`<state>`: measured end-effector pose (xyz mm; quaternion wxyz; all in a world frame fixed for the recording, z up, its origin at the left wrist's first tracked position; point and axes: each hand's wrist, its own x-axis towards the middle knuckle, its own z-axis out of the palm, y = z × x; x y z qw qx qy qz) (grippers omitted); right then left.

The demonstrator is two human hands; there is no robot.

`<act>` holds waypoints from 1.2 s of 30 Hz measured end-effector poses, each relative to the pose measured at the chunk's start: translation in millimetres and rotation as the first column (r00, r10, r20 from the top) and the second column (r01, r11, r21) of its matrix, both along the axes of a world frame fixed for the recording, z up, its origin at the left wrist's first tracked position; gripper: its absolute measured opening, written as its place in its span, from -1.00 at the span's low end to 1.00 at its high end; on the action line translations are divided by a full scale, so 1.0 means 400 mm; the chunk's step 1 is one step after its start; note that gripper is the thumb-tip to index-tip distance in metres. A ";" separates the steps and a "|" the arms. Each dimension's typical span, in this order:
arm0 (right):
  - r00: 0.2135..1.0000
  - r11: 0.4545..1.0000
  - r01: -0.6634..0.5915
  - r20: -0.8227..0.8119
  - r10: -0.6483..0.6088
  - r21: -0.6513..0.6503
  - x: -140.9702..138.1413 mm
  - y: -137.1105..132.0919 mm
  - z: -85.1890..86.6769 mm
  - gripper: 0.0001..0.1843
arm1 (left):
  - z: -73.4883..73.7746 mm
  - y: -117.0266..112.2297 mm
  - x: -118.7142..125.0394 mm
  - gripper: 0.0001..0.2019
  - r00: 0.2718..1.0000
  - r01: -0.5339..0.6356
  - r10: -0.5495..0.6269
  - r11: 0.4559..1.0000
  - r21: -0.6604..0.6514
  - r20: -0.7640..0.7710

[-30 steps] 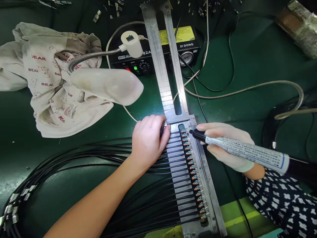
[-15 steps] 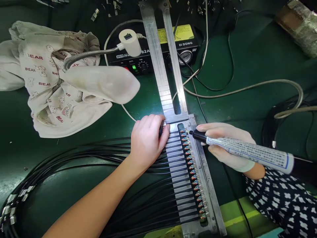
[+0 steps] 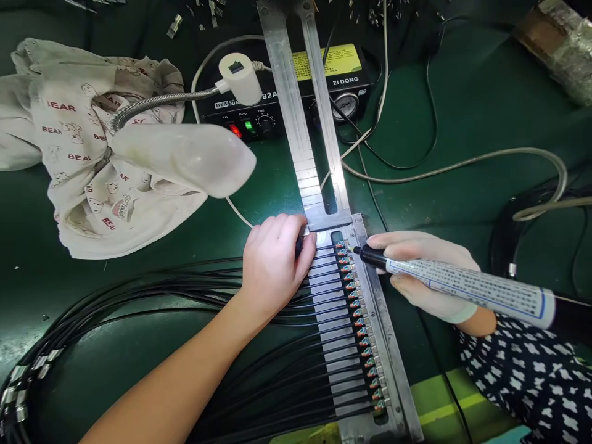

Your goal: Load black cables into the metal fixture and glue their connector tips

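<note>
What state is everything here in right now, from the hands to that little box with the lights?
Left hand: bare, curled down over the black cables.
Right hand: gloved, gripping the labelled dispensing syringe.
Syringe tip: beside the top connector.
Black cables: fanned out, ends lined up on the aluminium fixture.
ZI DONG dispenser: on, red and green lights lit.
BEAR-print cloth: crumpled.

My one head-worn camera looks forward and down from close above the long metal jig [image 3: 289,105], which runs up the middle of my frame.
</note>
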<state>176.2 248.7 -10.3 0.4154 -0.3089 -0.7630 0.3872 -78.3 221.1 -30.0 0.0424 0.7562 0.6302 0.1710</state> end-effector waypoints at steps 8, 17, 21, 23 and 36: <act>1.000 1.000 0.001 0.009 -0.001 -0.007 0.003 0.000 0.006 -0.65 | -0.001 0.000 0.000 -0.83 1.000 0.002 -0.002 1.000 -0.001 0.003; 1.000 1.000 -0.004 0.015 0.004 0.004 0.001 0.003 0.006 -0.65 | -0.002 0.001 0.000 -0.84 1.000 -0.001 0.001 1.000 -0.004 0.008; 1.000 1.000 0.000 -0.013 0.000 -0.009 -0.001 0.003 0.005 -0.64 | -0.002 0.002 0.000 -0.84 1.000 -0.002 0.002 1.000 -0.003 0.012; 1.000 1.000 0.008 -0.013 -0.009 -0.010 -0.002 0.003 0.003 -0.64 | -0.002 0.002 0.001 -0.84 1.000 -0.002 0.002 1.000 -0.006 0.010; 1.000 1.000 0.025 -0.002 -0.025 -0.001 -0.003 0.002 -0.005 -0.60 | 0.000 0.002 0.004 -0.82 1.000 -0.001 0.001 1.000 -0.006 0.006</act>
